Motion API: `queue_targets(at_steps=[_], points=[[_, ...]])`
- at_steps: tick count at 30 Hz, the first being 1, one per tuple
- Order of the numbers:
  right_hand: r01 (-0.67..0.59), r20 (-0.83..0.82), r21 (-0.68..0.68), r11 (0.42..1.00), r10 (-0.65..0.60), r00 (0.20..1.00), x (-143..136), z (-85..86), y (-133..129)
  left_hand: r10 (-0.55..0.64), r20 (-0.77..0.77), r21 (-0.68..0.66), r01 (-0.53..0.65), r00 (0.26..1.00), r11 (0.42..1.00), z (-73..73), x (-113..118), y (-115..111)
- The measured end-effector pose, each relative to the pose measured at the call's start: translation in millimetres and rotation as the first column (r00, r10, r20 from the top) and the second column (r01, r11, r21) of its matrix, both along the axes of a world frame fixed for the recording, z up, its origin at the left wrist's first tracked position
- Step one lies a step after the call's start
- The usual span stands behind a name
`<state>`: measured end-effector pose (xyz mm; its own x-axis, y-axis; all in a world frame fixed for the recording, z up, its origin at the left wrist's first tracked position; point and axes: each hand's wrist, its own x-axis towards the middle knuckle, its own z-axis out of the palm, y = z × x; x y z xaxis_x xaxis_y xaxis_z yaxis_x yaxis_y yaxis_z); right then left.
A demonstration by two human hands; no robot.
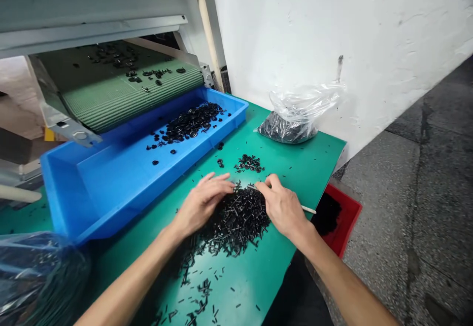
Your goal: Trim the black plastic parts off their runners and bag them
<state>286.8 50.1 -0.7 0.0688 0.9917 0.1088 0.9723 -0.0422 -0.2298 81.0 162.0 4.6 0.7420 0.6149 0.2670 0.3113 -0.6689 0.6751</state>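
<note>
"While the right hand clamps a pale stick in its fingers, where is the black-part pile?"
"Between both hands' fingers; the left hand holds its own apart, perhaps touching the pile."

My left hand is at the left edge of the black pile, fingers loosely bent; my right hand, at the pile's right edge, pinches a stick. Just beyond the pile lies a small heap, farther beyond it a bag. Left of the pile sits the tray; right of it, lower down, the bin.
</note>
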Motion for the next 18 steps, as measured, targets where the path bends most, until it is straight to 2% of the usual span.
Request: queue_targets(at_steps=[3, 6, 9, 13, 16, 18], points=[[0.007, -0.017, 0.027, 1.0, -0.007, 1.0, 15, 4.5, 7, 0.084, -0.017, 0.137, -0.081, 0.996, 0.987, 3.5, -12, 29], [0.063, -0.005, 0.04, 0.997, -0.063, 0.998, 32, 6.9, 33, 0.094, -0.033, 0.132, -0.089, 0.995, 0.987, -6.0, -10, 63], [0.073, 0.01, 0.024, 0.997, -0.073, 0.997, 44, 4.8, 72, 0.121, -0.013, 0.115, -0.119, 0.993, 0.986, -17.7, 2, 84], [0.011, 0.002, 0.007, 1.0, -0.011, 1.0, 40, 0.9, 111, 0.116, -0.029, 0.07, -0.114, 0.993, 0.991, -20.8, 20, 85], [-0.122, -0.036, 0.006, 0.992, 0.122, 0.992, 26, 0.0, 114, 0.043, -0.118, 0.038, -0.039, 0.992, 0.999, -14.0, 22, 71], [-0.229, -0.073, 0.009, 0.973, 0.229, 0.971, 21, 0.3, 106, 0.048, -0.187, 0.041, -0.041, 0.981, 0.998, -7.9, 17, 62]])
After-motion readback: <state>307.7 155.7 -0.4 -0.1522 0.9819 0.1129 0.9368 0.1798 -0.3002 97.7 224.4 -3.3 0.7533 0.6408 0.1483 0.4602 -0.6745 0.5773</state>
